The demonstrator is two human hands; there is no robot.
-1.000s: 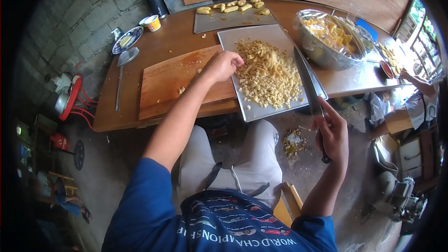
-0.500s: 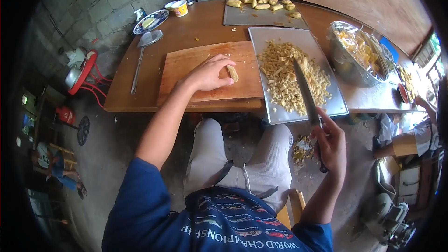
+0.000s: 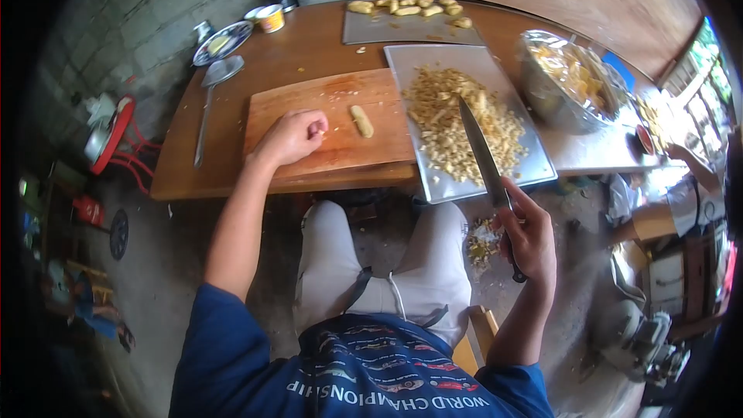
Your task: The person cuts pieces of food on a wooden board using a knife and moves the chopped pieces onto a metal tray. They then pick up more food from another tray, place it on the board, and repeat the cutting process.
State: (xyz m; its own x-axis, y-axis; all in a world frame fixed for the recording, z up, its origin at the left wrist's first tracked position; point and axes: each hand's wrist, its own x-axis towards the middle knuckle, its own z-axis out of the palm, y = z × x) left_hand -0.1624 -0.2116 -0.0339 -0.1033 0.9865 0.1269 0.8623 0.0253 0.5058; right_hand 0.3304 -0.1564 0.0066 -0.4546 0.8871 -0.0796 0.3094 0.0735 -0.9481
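Note:
My left hand (image 3: pixel 292 138) rests over the left part of the wooden cutting board (image 3: pixel 271 112), its fingers curled together; a small pale bit shows at the fingertips, too small to name. To its right a peeled yellowish piece of food (image 3: pixel 361 121) lies on the board, touched by neither hand. My right hand (image 3: pixel 526 234) is wrapped round the black handle of a large knife (image 3: pixel 484 156). The blade points up and to the left over a heap of chopped pieces (image 3: pixel 453 120) on a metal tray (image 3: pixel 400 62).
A second tray (image 3: pixel 371 31) holds several whole peeled pieces. Left are a spoon-like strainer (image 3: pixel 205 120), a patterned plate (image 3: pixel 203 54) and a cup (image 3: pixel 271 18). At right stand a plastic-covered bowl (image 3: pixel 542 89) and another person's arm (image 3: pixel 694 166).
My left hand has let go of the peeled piece and moved left, its fingers now curled. My right hand still holds the knife over the tray. The view has shifted slightly.

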